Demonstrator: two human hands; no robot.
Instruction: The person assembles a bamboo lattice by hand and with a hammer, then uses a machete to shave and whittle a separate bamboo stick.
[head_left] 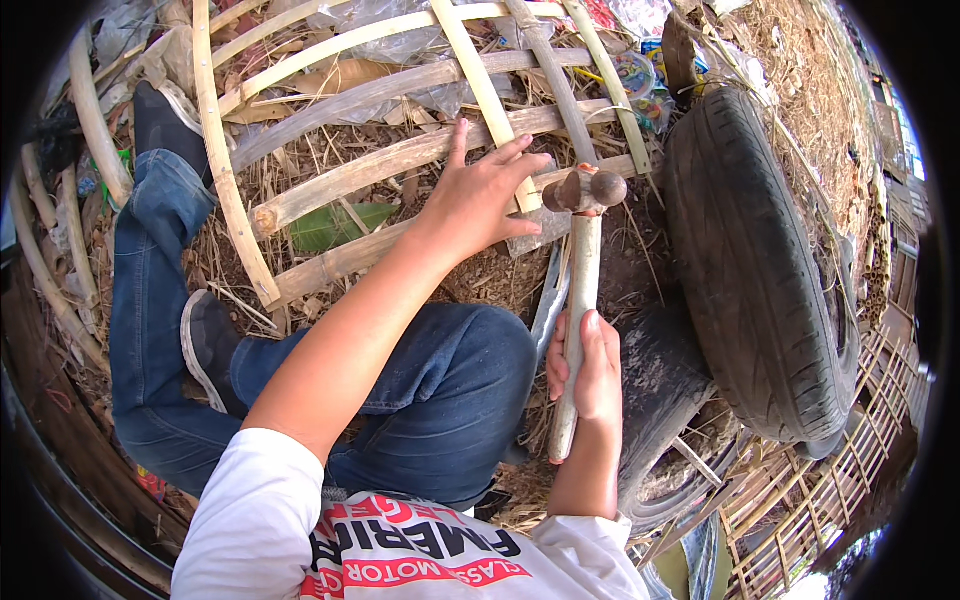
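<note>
A lattice of pale bamboo strips (350, 180) lies on the ground in front of me, its slats crossing over one another. My left hand (480, 190) rests on it with fingers spread, touching the lower end of a light crosswise slat (480, 75). To the right, my right hand (588, 365) is wrapped round the lower handle of a ball-peen hammer (584, 265). The hammer stands nearly upright in the picture. Its rusty brown head (590, 190) is just right of my left fingertips, over the lattice's near right corner. Whether the head touches the bamboo, I cannot tell.
A worn black tire (745, 260) stands close on the right, with another tire (660, 400) below it. Plastic litter (645, 85) and dry straw lie beyond the lattice. Bamboo poles (60, 250) are at the left. A green leaf (340, 225) shows beneath the slats.
</note>
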